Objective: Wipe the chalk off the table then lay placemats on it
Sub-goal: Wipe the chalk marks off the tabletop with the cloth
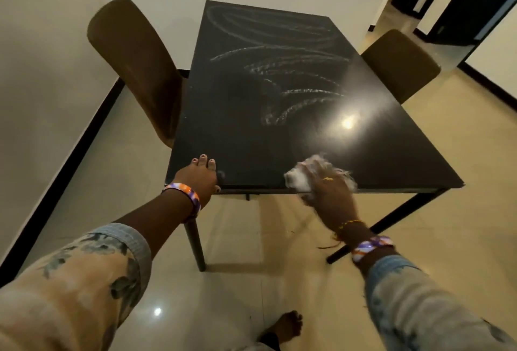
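A black table [243, 138] fills the middle of the head view. White chalk scribbles [291, 82] cover its far half and centre; the near part looks dark and free of marks. My right hand [330, 188] grips a crumpled white cloth [300, 180] and presses it on the table near the front edge; both are blurred by motion. My left hand [200, 177] rests on the front left edge, fingers flat on the top and thumb over the rim. No placemats are in view.
One brown chair [137, 62] stands at the table's left side and another brown chair [400, 62] at its right. A lamp glare [348, 122] shines on the tabletop. A glossy tiled floor [240, 289] lies below, with my bare foot [285, 325] near the bottom edge.
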